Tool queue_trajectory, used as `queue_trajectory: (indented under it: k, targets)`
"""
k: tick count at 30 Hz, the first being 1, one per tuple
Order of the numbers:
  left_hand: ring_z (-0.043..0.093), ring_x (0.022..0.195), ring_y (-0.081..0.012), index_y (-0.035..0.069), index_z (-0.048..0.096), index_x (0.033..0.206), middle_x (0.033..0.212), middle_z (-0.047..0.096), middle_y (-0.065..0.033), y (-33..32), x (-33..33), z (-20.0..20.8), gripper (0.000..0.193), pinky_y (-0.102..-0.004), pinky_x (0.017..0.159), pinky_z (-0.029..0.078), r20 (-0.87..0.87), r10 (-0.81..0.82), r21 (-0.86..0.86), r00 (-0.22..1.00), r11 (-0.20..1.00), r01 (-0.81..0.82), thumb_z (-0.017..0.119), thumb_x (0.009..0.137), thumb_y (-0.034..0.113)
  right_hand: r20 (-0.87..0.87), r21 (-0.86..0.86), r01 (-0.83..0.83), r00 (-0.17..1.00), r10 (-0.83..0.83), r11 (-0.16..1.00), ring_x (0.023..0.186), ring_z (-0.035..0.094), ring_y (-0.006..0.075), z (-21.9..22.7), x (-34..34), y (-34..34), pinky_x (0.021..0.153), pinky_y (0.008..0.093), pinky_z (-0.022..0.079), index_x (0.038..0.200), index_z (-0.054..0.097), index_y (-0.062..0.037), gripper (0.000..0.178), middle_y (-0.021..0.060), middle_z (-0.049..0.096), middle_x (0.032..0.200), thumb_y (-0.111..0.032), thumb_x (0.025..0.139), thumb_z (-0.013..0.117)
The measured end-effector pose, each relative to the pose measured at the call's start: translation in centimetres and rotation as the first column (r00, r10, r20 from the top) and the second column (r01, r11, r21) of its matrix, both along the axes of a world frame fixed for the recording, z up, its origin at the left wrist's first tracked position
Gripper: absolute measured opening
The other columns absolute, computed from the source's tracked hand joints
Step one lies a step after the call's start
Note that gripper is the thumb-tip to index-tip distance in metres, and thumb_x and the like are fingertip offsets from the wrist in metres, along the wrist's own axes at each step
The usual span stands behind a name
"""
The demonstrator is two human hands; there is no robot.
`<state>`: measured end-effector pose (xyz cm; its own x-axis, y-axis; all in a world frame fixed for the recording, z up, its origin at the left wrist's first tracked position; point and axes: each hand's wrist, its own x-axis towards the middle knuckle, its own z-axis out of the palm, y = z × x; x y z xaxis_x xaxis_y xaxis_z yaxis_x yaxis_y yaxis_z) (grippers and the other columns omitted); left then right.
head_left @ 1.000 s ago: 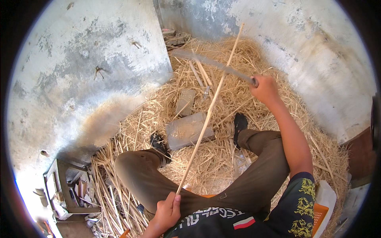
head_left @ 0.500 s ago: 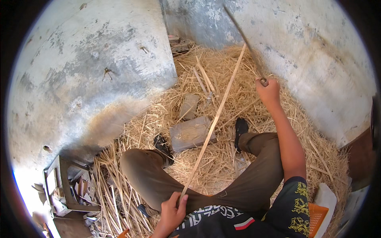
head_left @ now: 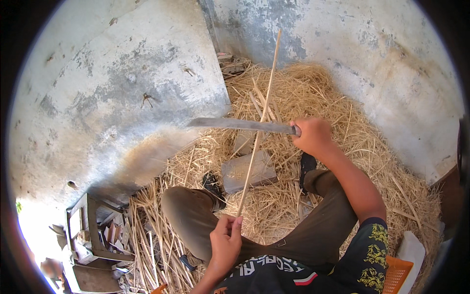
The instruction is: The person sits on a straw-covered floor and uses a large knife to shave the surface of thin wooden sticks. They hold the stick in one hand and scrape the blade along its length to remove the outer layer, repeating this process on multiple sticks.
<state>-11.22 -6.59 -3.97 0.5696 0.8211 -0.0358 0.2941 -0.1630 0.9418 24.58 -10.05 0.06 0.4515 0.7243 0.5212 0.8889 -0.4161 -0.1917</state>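
My left hand grips the near end of a long thin cane stick that slants up and away over the straw. My right hand holds the handle of a long flat knife, its blade lying level and pointing left, crossing the stick about midway. Under the stick, between my bent knees, a flat grey stone block lies on the straw. I sit with both legs in brown trousers spread to either side of it.
Loose straw covers the ground up to grey plastered walls at the left and back. More split canes lie behind the block. A small wooden stool frame stands lower left; an orange crate sits lower right.
The knife was raised high, blade pointing up and away, half a second ago; it has come down level across the stick. The stick now stands steeper.
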Motion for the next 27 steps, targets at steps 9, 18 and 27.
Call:
queue_trajectory:
  k: [9,18,27]
  targets:
    - [0.046,0.060,-0.0077,0.000,0.054,0.090,0.065,0.054,-0.0015,1.3,-0.1,1.0,0.026,-0.0266,0.052,0.038,-0.155,0.045,0.085,0.987,0.996,-0.032,0.057,0.104,0.021,0.026,-0.009,-0.140,0.990,0.140,0.990,0.062,0.069,0.0287,-0.7,-1.8,0.7,0.057,0.0423,0.052,0.090,0.075,-0.0101,0.022,0.0098,0.068,0.066,-0.021,0.070,0.074]
    - [0.042,0.053,-0.0056,0.008,0.052,0.087,0.063,0.047,0.0036,2.6,-0.4,-2.3,0.037,-0.0229,0.047,0.032,-0.017,-0.035,-0.094,0.999,0.995,0.033,0.044,0.108,0.037,0.011,-0.071,-0.143,0.989,0.144,0.987,0.053,0.064,0.0296,-1.1,-2.3,0.8,0.052,0.0428,0.046,0.082,0.071,-0.0115,0.012,0.0090,0.064,0.059,-0.019,0.073,0.073]
    - [0.030,0.047,-0.0051,0.013,0.042,0.081,0.060,0.033,0.0047,0.7,-0.4,-0.4,0.040,-0.0231,0.042,0.024,0.191,-0.054,-0.499,0.980,0.855,0.145,0.044,0.107,0.043,-0.018,0.007,-0.297,0.955,0.297,0.955,0.059,0.068,0.0274,-2.3,-1.1,1.8,0.057,0.0426,0.052,0.082,0.073,-0.0125,0.021,0.0080,0.066,0.063,-0.026,0.066,0.076]
